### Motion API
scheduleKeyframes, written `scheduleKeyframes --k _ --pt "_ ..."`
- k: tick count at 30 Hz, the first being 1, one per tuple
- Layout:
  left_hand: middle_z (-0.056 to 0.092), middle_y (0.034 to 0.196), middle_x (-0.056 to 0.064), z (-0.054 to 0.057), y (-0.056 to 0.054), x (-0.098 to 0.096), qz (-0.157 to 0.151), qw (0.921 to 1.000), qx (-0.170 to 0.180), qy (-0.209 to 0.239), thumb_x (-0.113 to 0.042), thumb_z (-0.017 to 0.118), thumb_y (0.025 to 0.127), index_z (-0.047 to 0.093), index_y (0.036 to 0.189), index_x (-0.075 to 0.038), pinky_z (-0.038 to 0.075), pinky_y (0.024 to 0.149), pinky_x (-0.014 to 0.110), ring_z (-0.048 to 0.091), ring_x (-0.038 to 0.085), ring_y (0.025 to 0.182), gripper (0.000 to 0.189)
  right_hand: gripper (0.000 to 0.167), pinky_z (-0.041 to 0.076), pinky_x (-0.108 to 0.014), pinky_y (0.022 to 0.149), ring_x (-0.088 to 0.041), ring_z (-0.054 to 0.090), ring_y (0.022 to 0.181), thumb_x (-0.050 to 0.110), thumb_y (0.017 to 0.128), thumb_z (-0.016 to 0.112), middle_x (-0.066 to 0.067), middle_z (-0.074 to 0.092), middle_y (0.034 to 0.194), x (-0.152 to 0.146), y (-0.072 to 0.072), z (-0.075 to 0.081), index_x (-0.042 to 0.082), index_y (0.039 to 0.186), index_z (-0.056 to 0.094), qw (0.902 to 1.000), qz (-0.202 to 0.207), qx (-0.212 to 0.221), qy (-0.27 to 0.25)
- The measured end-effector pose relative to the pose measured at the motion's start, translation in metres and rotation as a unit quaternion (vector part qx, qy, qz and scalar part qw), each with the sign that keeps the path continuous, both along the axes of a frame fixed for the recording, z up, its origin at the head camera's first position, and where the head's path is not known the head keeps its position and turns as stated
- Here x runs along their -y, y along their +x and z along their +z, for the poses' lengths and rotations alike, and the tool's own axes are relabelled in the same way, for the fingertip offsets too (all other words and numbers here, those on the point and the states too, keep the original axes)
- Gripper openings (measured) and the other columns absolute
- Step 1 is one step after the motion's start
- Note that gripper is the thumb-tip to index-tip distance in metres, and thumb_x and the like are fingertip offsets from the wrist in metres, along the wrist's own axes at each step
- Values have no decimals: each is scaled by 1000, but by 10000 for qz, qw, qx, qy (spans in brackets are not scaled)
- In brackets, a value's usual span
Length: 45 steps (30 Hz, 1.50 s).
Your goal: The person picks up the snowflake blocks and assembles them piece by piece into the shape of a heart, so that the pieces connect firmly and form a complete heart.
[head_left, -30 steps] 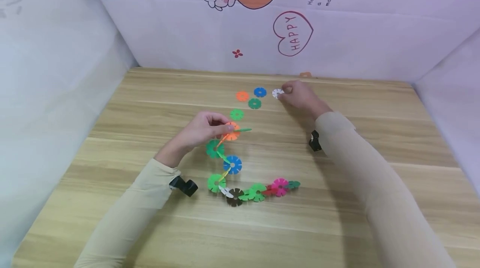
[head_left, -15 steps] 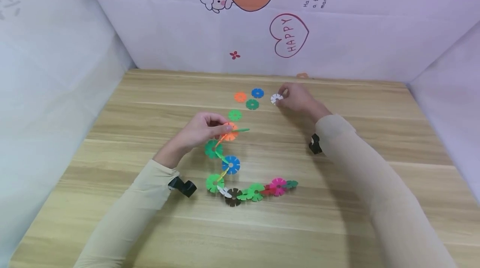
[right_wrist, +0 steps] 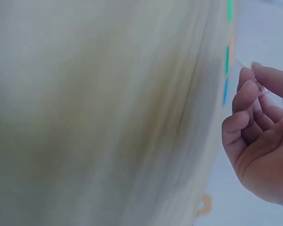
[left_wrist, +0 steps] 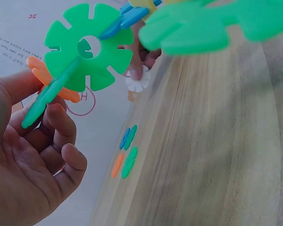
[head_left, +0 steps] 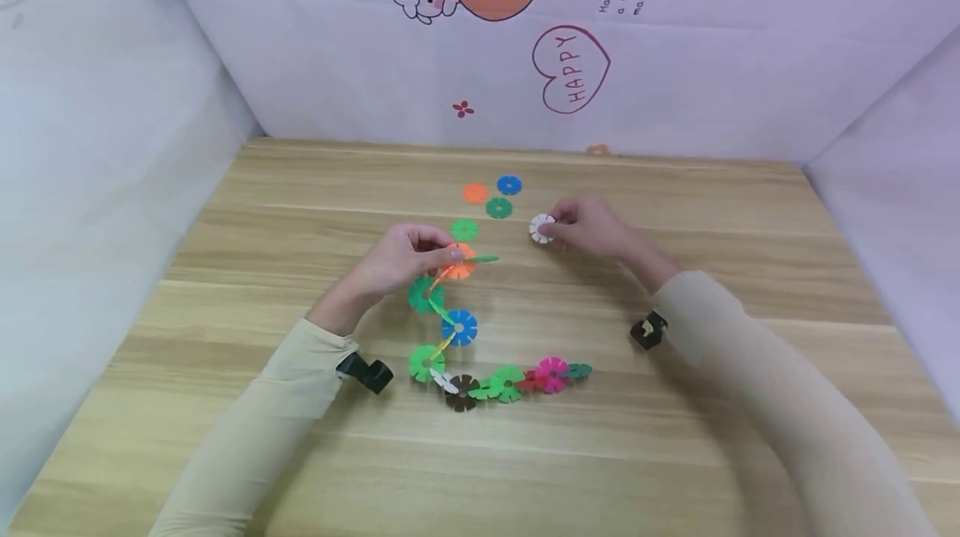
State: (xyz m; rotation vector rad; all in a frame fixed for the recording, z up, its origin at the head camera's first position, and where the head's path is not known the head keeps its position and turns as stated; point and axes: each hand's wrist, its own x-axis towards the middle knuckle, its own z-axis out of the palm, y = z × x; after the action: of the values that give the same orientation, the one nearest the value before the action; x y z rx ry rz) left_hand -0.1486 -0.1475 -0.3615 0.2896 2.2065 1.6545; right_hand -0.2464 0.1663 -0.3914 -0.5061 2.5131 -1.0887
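Note:
My left hand [head_left: 405, 263] pinches an orange notched disc [head_left: 463, 260] between thumb and fingers. That disc is one end of a chain of slotted plastic discs, with a green disc [head_left: 486, 259] jutting from it to the right. From there the chain runs down past a blue disc [head_left: 459, 327] and a brown disc [head_left: 462, 393], then right to a pink disc [head_left: 553, 374]. A large green disc [left_wrist: 66, 61] of the chain shows close up in the left wrist view. With thumb and fingertips my right hand [head_left: 596, 227] pinches a white notched disc [head_left: 541, 229].
Loose discs lie on the wooden table [head_left: 675, 454] beyond the left hand: orange [head_left: 475, 193], blue [head_left: 509, 185], dark green [head_left: 498, 208] and light green [head_left: 464, 229]. A white printed wall [head_left: 337, 62] rises behind the table, with plain white sides left and right.
My right hand has lifted the white disc from the back of the table and brought it nearer and slightly left. The left hand and the chain have stayed nearly in place.

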Motion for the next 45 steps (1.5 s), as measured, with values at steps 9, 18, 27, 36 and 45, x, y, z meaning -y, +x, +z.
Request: scheduleKeyframes --k 9,18,27,36,45 --pt "64 76 2 -2 -3 -6 -56 9999 -72 62 -15 69 102 76 105 0 48 64 26 56 16 64 16 25 52 -25 61 -13 57 64 24 103 70 -21 73 91 6 62 15 -1 105 74 9829 -117 997 -1545" --pt "66 77 2 -1 -7 -15 -66 9999 -92 13 -19 72 101 78 105 -3 49 66 27 58 18 68 17 19 49 -25 59 -13 57 60 16 104 67 -22 74 88 10 86 21 -2 105 73 9676 -252 1202 -2208" --pt "69 80 2 1 -5 -23 -72 9999 -153 12 -17 73 100 77 102 -2 48 63 24 60 18 73 15 17 58 -29 65 -14 64 64 11 103 68 -14 75 83 15 93 22 -5 104 72 9606 -376 1216 -2470" --pt "67 76 0 3 -1 -26 18 9999 -128 62 -11 76 97 76 94 -1 46 61 22 55 15 67 11 17 65 -38 76 -17 75 70 6 102 68 -8 77 79 23 100 20 -11 102 70 9536 -545 1264 -2679" --pt "63 75 0 7 1 -25 -61 9998 -212 24 -9 74 98 75 93 -1 43 61 22 51 15 68 9 18 64 -36 76 -17 75 71 5 102 67 -8 76 80 29 105 26 -13 103 70 9535 -492 1277 -2685"
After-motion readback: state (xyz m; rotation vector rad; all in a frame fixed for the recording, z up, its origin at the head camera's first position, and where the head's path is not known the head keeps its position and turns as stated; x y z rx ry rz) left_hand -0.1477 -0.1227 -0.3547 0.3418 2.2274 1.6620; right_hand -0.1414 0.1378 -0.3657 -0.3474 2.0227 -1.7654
